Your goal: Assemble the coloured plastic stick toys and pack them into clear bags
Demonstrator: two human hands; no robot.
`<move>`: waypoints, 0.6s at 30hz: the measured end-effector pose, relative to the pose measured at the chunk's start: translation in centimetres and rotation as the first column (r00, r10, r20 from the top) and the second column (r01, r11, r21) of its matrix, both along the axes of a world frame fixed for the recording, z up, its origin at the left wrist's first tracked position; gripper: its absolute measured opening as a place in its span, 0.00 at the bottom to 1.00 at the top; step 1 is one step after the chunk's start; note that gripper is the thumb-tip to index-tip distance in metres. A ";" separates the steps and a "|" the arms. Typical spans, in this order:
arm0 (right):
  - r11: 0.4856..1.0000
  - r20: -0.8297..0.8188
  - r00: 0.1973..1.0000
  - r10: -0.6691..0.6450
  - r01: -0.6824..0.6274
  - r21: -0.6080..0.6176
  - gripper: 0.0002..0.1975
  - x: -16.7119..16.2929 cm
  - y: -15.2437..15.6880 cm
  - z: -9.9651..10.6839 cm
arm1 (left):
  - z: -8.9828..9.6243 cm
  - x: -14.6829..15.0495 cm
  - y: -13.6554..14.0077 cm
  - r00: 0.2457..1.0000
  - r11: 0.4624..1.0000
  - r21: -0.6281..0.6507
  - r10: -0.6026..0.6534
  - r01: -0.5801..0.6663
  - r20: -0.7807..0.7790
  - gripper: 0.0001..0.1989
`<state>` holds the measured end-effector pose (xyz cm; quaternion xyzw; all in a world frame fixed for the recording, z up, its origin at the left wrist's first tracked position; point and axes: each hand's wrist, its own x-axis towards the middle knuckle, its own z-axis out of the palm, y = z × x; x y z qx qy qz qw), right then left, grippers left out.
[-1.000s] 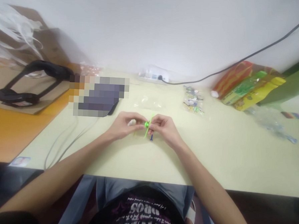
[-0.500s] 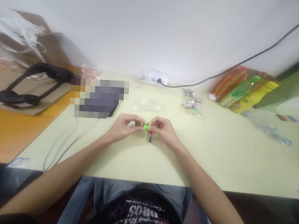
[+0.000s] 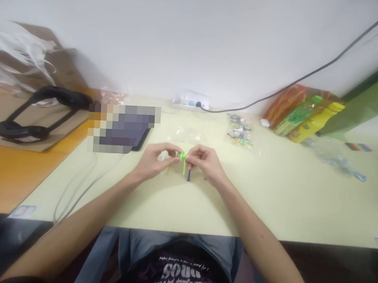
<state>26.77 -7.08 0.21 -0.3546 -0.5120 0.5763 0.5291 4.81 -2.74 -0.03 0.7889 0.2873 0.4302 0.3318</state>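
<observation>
Between both hands is a small bright green plastic part [image 3: 183,156] with a round hub and a thin blade pointing down, like a small propeller. My left hand [image 3: 154,160] pinches the hub from the left between thumb and fingers. From the right, my right hand [image 3: 206,162] pinches the same part close to the hub; its fingertips hide some of it. Just below the right fingertips is a blue peg-like piece [image 3: 189,175], near the table surface. A thin yellow piece [image 3: 168,170] and a whitish piece [image 3: 163,158] show partly behind my left hand.
Behind the hands lie a clear plastic bag [image 3: 186,134] and a bag of small coloured parts [image 3: 240,131]. A power strip [image 3: 191,100] stands by the wall. Left are a blurred-out dark device [image 3: 145,136] and a black strap frame [image 3: 13,115]; right, snack packages [image 3: 310,122].
The green blade, slanted and reaching above and below the hub earlier, now shows mainly below it. Both hands keep their pinch; the view has shifted slightly.
</observation>
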 end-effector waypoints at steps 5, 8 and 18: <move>0.963 0.233 0.940 -0.251 0.217 0.163 0.17 2.7 0.6 1.3 | 0.5 -0.8 0.5 0.984 0.984 0.173 0.064 -0.034 -0.167 0.11; 0.883 0.529 0.754 -0.390 0.144 0.446 0.14 4.2 1.0 0.9 | 0.2 -0.9 0.9 0.936 0.972 0.219 -0.002 0.085 -0.352 0.10; 0.802 0.811 0.382 -0.444 -0.234 0.549 0.15 2.8 -0.6 -2.2 | -0.6 -1.3 2.1 0.857 0.971 0.189 -0.029 0.146 -0.514 0.10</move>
